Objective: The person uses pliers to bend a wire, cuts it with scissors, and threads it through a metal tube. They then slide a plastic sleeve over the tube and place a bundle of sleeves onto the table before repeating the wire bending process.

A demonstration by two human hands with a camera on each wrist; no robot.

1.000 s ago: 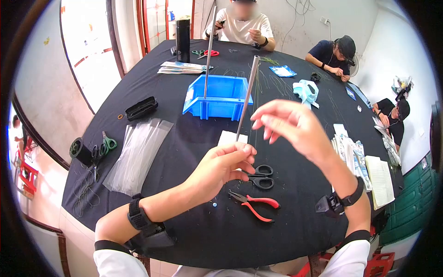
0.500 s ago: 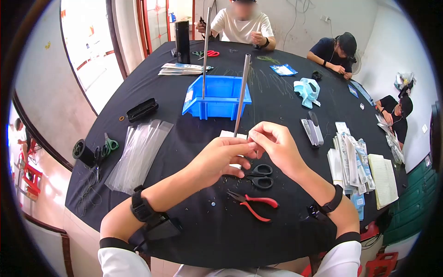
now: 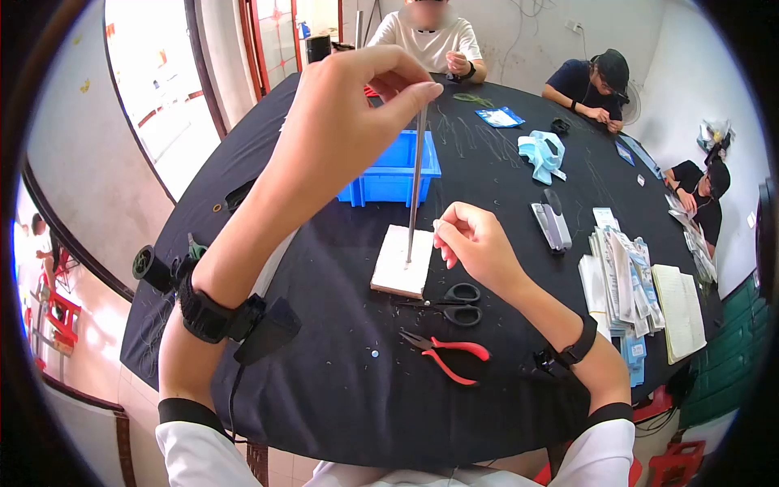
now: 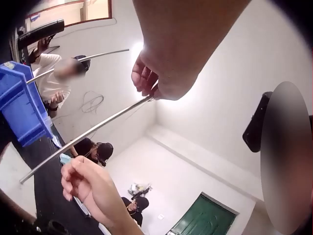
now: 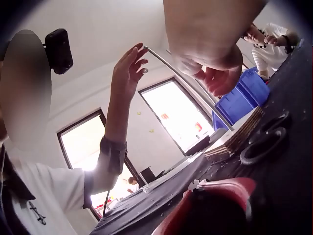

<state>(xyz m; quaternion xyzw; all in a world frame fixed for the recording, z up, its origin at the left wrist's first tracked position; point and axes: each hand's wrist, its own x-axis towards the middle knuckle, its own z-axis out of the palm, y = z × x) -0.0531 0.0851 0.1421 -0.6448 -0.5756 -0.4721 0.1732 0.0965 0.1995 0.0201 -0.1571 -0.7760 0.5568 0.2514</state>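
A thin metal rod (image 3: 417, 178) stands upright in a white block (image 3: 403, 280). My left hand (image 3: 349, 122) is raised at the rod's top, where thumb and forefinger meet; in the left wrist view the left hand (image 4: 168, 73) pinches around the rod's tip, and a faint fine line runs beside the rod (image 4: 88, 133). Lower down, right of the rod, my right hand (image 3: 479, 247) has curled fingers, thumb against forefinger; anything fine between them cannot be made out. The right wrist view shows the left hand (image 5: 128, 73) at the tip and the right hand (image 5: 215, 73) near the shaft.
Behind the block stands a blue bin (image 3: 389, 183). Black scissors (image 3: 461, 304) and red-handled pliers (image 3: 450, 353) lie in front. To the right are a stapler (image 3: 552, 221), packets (image 3: 621, 284) and a notebook (image 3: 677, 312). A spool (image 3: 152, 268) is at left; people sit across the table.
My left hand has risen from beside the right hand, low by the rod, to its top. The right hand first came down and left to the rod, then stayed nearly in place.
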